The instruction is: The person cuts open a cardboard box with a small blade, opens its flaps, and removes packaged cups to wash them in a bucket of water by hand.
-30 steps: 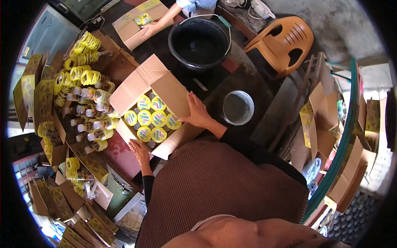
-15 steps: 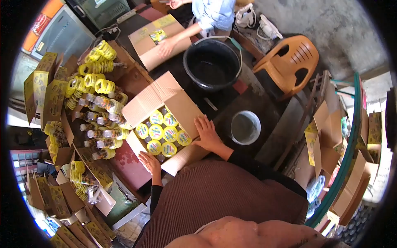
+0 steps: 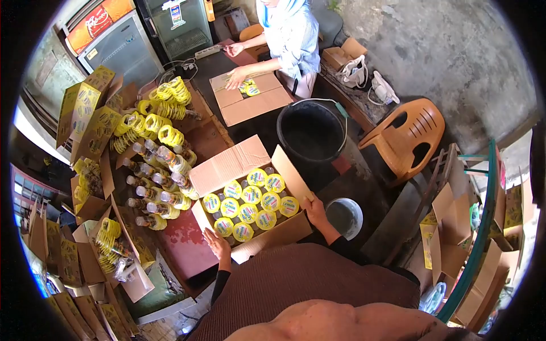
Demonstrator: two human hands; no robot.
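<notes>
A person at a cluttered table (image 3: 181, 241) holds open a cardboard box (image 3: 284, 235), which rests between the two hands as its right flap (image 3: 288, 173) stands swung outward, no longer leaning in over the contents. With that flap back, more of the round yellow lids (image 3: 248, 213), some printed "Lemon", show in the space between the hands, leaving the packed rows open to view and to reach. The left hand (image 3: 216, 245) lies with fingers extended and slightly apart against the box's near-left corner; the right hand (image 3: 314, 210), fingers bent, touches the near end of the right flap, though whether it pinches the cardboard cannot be told. Just beside the right hand sits a pale pail (image 3: 356, 219); farther beyond it stands a black bucket (image 3: 311, 153). Beyond the left hand, rows of capped bottles (image 3: 170, 197) crowd near the box, with looped yellow items (image 3: 173, 91) behind them. Well beyond both hands, a co-worker (image 3: 298, 42) rests one hand on another carton (image 3: 250, 108), also showing yellow tops through its opening.
</notes>
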